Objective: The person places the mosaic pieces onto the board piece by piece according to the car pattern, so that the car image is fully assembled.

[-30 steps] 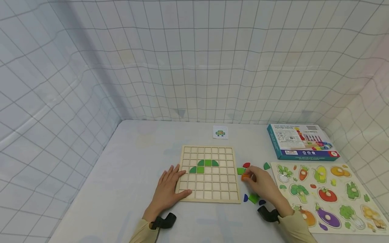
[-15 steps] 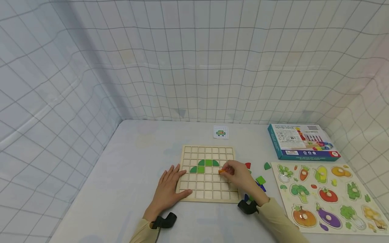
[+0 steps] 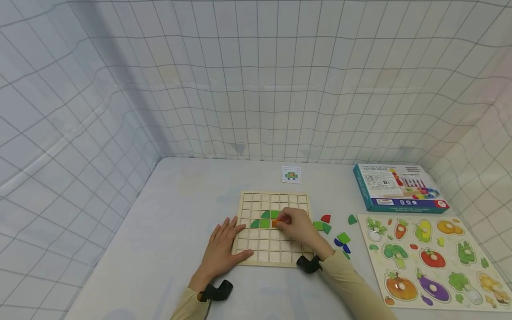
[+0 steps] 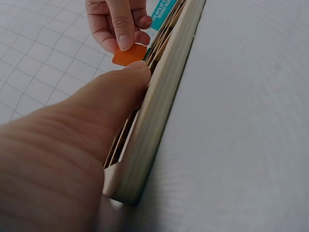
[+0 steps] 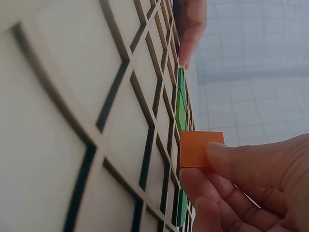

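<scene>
My right hand (image 3: 298, 226) pinches an orange square tile (image 5: 195, 149) between thumb and fingers, over the wooden grid board (image 3: 264, 257). In the head view the orange tile lies just right of a light green square (image 3: 265, 223) set in the board. A dark green quarter-round piece (image 3: 254, 223) sits left of that square, and another light green square (image 3: 274, 214) is in the row above. With fingers spread, my left hand (image 3: 220, 249) rests on the board's left edge; its thumb touches the frame in the left wrist view.
Right of the board lie loose pieces: a red quarter-round (image 3: 326, 218), green squares (image 3: 343, 238) and blue half-rounds (image 3: 338, 242). A small pattern card (image 3: 291, 174) lies behind the board. A box (image 3: 400, 189) and a vegetable puzzle board (image 3: 436, 262) occupy the right side.
My right hand has carried the orange tile from the loose pieces leftward over the board, to beside the light green square. The left hand has stayed in place.
</scene>
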`<state>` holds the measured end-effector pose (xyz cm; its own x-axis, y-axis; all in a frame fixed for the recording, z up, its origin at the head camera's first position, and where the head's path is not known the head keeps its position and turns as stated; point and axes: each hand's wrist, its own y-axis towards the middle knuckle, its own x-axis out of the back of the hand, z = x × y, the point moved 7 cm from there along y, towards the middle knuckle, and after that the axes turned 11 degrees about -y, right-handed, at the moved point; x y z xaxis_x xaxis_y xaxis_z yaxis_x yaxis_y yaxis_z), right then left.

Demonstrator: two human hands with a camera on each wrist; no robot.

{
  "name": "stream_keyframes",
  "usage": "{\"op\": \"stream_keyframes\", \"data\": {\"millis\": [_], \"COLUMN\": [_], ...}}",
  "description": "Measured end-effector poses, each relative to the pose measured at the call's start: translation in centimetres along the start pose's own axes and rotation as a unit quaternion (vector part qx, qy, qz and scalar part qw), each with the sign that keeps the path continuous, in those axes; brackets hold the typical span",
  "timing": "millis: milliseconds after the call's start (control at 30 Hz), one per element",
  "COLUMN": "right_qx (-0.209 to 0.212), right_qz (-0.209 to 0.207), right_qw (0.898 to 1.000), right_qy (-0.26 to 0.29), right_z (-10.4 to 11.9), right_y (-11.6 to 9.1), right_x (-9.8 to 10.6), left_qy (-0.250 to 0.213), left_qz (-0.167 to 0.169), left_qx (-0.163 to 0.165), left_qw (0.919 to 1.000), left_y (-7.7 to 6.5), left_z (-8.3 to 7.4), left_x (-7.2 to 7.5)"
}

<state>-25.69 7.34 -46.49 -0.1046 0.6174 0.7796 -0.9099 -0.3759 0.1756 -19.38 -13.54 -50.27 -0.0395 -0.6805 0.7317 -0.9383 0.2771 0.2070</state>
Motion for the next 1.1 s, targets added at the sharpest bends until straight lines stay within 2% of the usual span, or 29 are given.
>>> {"op": "stream_keyframes", "data": {"millis": [300, 600, 1100], "right_qx": [-0.023, -0.005, -0.018], "right_qz": [0.015, 0.007, 0.009], "right_qw": [0.999, 0.997, 0.996], "right_qy": [-0.043, -0.081, -0.088], "right_z": [-0.25, -0.03, -0.03], "right_y": [0.44, 0.66, 0.76], "right_x": [-0.75, -0.69, -0.76], "left_qy": [-0.002, -0.003, -0.003], "left_qz": [-0.004, -0.004, 0.0], "left_qx": [-0.004, -0.002, 0.001], "left_qw": [1.0, 1.0, 1.0], "left_y": [-0.06, -0.04, 0.03], "left_z": [0.01, 0.13, 0.14], "left_x": [-0.02, 0.0, -0.08]}}
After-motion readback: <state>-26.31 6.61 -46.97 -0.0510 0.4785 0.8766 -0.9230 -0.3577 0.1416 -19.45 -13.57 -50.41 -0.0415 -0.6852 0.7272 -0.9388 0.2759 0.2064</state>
